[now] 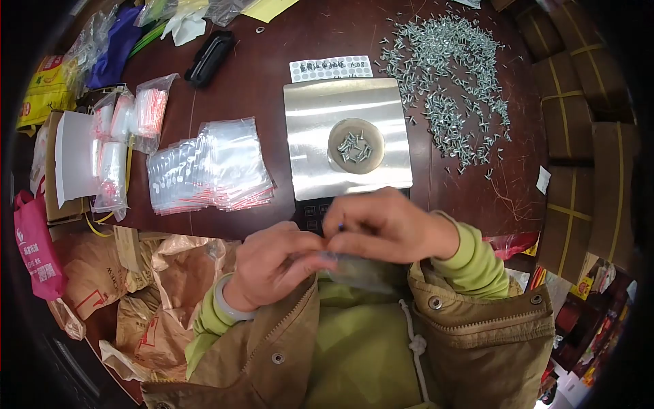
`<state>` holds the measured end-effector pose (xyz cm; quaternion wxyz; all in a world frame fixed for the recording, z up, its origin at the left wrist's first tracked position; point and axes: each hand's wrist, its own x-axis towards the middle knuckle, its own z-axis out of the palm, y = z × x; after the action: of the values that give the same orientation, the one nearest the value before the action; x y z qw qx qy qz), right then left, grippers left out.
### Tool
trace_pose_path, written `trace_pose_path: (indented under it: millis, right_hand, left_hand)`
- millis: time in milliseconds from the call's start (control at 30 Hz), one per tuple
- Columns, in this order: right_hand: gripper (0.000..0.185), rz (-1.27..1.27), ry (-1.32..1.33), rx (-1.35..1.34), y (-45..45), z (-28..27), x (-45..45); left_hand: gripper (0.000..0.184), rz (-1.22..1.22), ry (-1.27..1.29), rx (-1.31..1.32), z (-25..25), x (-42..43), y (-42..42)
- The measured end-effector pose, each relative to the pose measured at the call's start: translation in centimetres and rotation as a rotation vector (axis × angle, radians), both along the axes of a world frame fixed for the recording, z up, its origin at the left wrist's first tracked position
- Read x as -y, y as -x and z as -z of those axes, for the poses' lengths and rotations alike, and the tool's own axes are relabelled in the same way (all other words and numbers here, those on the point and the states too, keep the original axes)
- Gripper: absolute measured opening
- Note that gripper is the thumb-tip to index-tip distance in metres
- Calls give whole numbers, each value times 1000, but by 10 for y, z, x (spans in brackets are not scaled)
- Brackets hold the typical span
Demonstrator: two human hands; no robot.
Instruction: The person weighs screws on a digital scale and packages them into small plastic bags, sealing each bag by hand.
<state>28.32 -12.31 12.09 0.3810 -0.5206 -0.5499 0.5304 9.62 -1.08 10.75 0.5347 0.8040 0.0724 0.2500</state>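
Close to my chest, a clear plastic bag (364,271) hangs slightly blurred between my two hands. My left hand (272,264) pinches one side of it, fingers closed. The fingers of my right hand (388,228) are also closed at the bag's upper edge, just in front of the scale. Beyond them sits a digital scale (313,112) with a steel platform, its keypad partly covered by my right hand. Several small silver screws (354,146) lie in a round shallow dish or recess on the platform.
Left of the scale lie overlapping clear zip bags (225,163). A large pile of screws (453,75) spreads at the back right. A label sheet (330,68) and a black case (209,58) lie at the back. Brown cartons (569,129) line the right; paper bags (170,327) stand lower left.
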Motion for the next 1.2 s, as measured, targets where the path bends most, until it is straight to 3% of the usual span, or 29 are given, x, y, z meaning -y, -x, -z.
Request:
trace_pose_path:
  millis: [67,167,267,333,433,633,733,833,933,1067,1100,1200]
  right_hand:
    - [10,35,-190,2,7,5,5]
    - [11,175,-315,-6,5,9,7]
    - [13,391,-233,57,-12,12,2]
    - [12,371,-141,481,-34,8,-10]
    - [13,305,-236,814,-42,16,-23]
    - [8,298,-281,921,-40,30,-35]
    - [8,351,-355,846,-46,37,-30]
    - [13,378,-151,580,-52,22,-24]
    - [14,462,-85,63,-57,27,-18]
    - [22,421,-40,-997,-73,31,-6]
    - [28,418,-74,-994,-74,33,-7]
    - [25,529,50,-592,-70,27,-7]
  left_hand:
    - [17,80,154,64,10,3,7]
    - [19,206,40,-63,3,0,-1]
    - [22,-3,-149,30,4,-11,6]
    - [26,-121,-147,-3,-1,-15,13]
    - [29,-242,-220,-51,-1,-19,18]
    - [29,-305,-228,-104,1,-20,21]
    - [27,-280,-160,-100,3,-23,25]
    - [22,-236,-134,-104,8,-30,25]
    - [20,-101,-297,-173,-10,-29,14]
    - [14,-99,-171,-89,-4,-26,16]
    - [13,-103,-124,-118,-3,-25,19]
    - [12,-134,-32,-144,2,-23,27]
